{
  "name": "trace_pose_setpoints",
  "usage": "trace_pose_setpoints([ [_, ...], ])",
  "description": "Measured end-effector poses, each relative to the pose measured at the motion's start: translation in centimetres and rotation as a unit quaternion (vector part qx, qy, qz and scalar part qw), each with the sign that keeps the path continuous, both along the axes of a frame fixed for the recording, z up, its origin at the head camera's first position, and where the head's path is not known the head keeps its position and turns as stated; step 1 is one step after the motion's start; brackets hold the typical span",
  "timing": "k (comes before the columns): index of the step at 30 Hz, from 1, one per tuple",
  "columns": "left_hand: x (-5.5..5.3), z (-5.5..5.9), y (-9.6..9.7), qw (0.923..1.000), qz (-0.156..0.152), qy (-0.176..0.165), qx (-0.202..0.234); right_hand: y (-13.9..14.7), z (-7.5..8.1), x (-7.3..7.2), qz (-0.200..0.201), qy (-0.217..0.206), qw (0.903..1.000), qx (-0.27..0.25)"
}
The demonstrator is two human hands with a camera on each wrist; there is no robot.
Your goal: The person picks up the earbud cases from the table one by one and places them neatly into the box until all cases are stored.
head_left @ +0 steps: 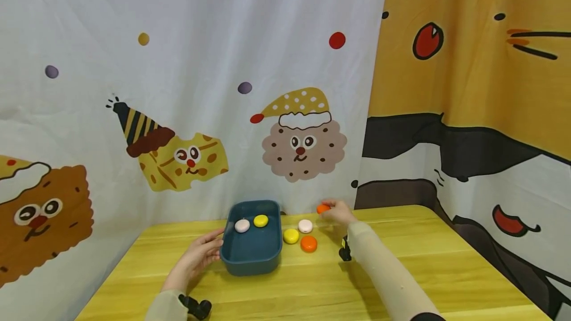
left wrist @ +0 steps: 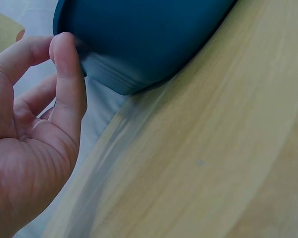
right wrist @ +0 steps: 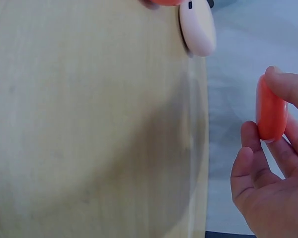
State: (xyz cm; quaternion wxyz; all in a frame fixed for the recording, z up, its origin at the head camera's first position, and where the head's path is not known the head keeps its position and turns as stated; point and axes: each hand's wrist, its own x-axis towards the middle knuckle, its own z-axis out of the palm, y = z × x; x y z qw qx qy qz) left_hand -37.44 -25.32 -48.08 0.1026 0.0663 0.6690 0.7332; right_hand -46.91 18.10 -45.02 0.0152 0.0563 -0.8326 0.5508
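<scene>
My left hand [head_left: 200, 254] holds the left side of a dark blue plastic bin [head_left: 251, 267], with thumb and fingers at its rim. A pale pink disc [head_left: 242, 225] and a yellow disc [head_left: 260, 220] lie inside the bin. Off the table surface, my right hand [head_left: 340, 213] pinches a glossy, rounded orange disc [right wrist: 271, 109] between thumb and fingers. Between the bin and that hand, another yellow disc [head_left: 291, 236], a second orange disc [head_left: 309, 243] and another pale pink disc [right wrist: 197, 27] rest on the table. The pink one shows a small dark slot on its edge.
The wood-grain table [head_left: 401, 256] ends at the back against a white curtain [head_left: 187, 63] with cartoon prints. A yellow cartoon curtain [head_left: 410, 83] hangs to the right. Black wrist cameras are strapped to both forearms.
</scene>
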Motion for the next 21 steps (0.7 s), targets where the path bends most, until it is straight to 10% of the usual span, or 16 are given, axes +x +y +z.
trace_pose_setpoints([
  [21,0.2,0.3,0.1,0.9999,0.002,-0.008,0.006,0.1,2.2,-0.6,0.005,0.032,0.9994,0.012],
])
